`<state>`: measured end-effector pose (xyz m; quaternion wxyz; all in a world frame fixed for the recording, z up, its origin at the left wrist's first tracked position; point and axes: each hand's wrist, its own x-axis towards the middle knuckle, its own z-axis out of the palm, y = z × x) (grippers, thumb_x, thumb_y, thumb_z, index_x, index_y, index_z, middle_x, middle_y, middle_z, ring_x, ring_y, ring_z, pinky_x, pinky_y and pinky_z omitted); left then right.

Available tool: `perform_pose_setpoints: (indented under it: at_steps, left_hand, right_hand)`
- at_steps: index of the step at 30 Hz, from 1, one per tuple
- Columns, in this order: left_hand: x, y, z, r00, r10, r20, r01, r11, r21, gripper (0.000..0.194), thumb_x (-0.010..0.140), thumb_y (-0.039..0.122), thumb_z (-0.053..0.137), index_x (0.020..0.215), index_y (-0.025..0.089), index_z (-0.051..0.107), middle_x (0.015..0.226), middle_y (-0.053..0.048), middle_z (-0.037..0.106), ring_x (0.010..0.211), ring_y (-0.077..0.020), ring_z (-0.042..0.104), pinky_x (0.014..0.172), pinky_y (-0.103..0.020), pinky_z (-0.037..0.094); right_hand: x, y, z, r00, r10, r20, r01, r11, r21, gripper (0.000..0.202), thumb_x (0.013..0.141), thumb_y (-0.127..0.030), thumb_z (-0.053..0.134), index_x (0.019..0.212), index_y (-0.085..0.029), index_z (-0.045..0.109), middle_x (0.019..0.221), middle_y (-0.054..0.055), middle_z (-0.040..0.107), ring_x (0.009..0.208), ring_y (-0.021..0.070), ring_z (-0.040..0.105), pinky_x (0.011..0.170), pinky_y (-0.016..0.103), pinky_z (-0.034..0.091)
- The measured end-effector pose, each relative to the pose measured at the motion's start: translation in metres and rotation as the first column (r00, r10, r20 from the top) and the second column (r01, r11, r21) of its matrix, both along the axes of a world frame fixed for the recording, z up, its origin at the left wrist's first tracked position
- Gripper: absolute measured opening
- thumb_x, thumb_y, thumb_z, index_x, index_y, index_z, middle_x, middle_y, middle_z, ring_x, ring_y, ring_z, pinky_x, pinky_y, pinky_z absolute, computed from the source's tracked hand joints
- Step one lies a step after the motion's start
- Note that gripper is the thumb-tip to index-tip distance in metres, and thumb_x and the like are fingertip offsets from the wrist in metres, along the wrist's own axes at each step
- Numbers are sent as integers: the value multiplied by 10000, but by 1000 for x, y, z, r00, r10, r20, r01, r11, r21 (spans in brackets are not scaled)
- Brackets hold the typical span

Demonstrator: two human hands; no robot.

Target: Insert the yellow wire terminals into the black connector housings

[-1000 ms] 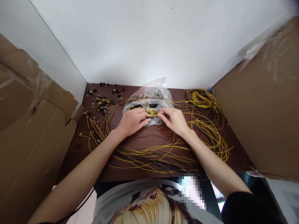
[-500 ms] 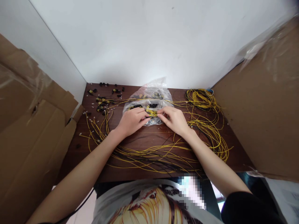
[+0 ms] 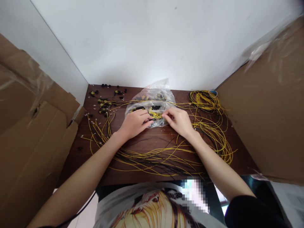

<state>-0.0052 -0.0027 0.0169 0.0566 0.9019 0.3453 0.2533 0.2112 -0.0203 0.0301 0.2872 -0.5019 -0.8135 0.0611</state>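
Over a clear plastic bag (image 3: pixel 163 87) holding small yellow and black parts (image 3: pixel 155 108), both my hands work close together. My left hand (image 3: pixel 136 123) is closed in a pinch, with thin dark and yellow wire showing at its fingertips. Opposite it, my right hand (image 3: pixel 180 122) pinches thumb against forefinger at the end of a thin yellow wire (image 3: pixel 158 117). That wire spans the short gap between the two hands. What sits inside the fingers themselves is partly hidden.
Long yellow and black wires (image 3: pixel 152 155) curve across the brown table (image 3: pixel 142 141). A coiled wire bundle (image 3: pixel 205 100) lies back right. Small black and yellow connectors (image 3: pixel 104 102) are scattered back left. Cardboard sheets (image 3: pixel 266 104) flank both sides, with a white wall (image 3: pixel 152 41) behind.
My right hand has shifted slightly to the right, widening the gap between the fingertips. My left hand stays almost where it was.
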Motion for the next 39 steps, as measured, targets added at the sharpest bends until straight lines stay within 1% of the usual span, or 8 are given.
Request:
perform_pose_setpoints:
  at_steps: [7,13,15,20,24,39]
  left_hand:
    - [-1,2,-1,1000,-4,8,4,1000,-3,179,861,275,526,863,141,645,768,-42,606,753,-154,547,682,-267,427]
    - [-1,1,1,1000,1,19,-1,1000,-5,176,859,273,527,854,149,651,812,-45,616,773,-154,556,691,-268,435]
    - [-1,0,1,1000,4,23,-4,1000,-5,169,854,270,533,849,152,654,818,-46,618,775,-153,558,691,-267,436]
    - [-2,1,0,999,-1,41,0,1000,4,155,848,260,543,854,154,655,824,-47,623,780,-155,560,703,-271,440]
    - [-2,2,-1,999,-14,42,14,1000,9,151,849,252,540,851,151,652,826,-45,623,786,-155,561,706,-269,442]
    - [-1,1,1,996,-51,68,50,999,17,142,852,204,524,875,157,656,838,-47,622,797,-156,568,712,-269,444]
  right_hand:
    - [1,0,-1,999,-32,9,32,999,9,134,863,-251,526,787,-191,619,785,30,654,687,168,573,630,274,401]
    - [1,0,-1,1000,-27,13,27,1000,2,123,862,-237,523,789,-194,612,790,29,647,714,177,576,644,282,411]
    - [1,0,-2,1000,-1,14,1,1000,4,128,869,-231,509,806,-192,613,806,39,646,748,187,579,668,293,419]
    - [0,0,-1,992,125,34,-126,991,42,139,882,-254,497,929,-200,616,886,55,645,844,212,559,766,343,416]
    - [-3,-2,0,985,166,34,-168,983,69,120,880,-248,497,887,-202,607,880,46,632,842,207,536,765,346,407]
    - [-9,-4,-3,990,132,59,-135,989,55,109,858,-181,471,825,-198,574,805,48,584,801,201,501,741,328,410]
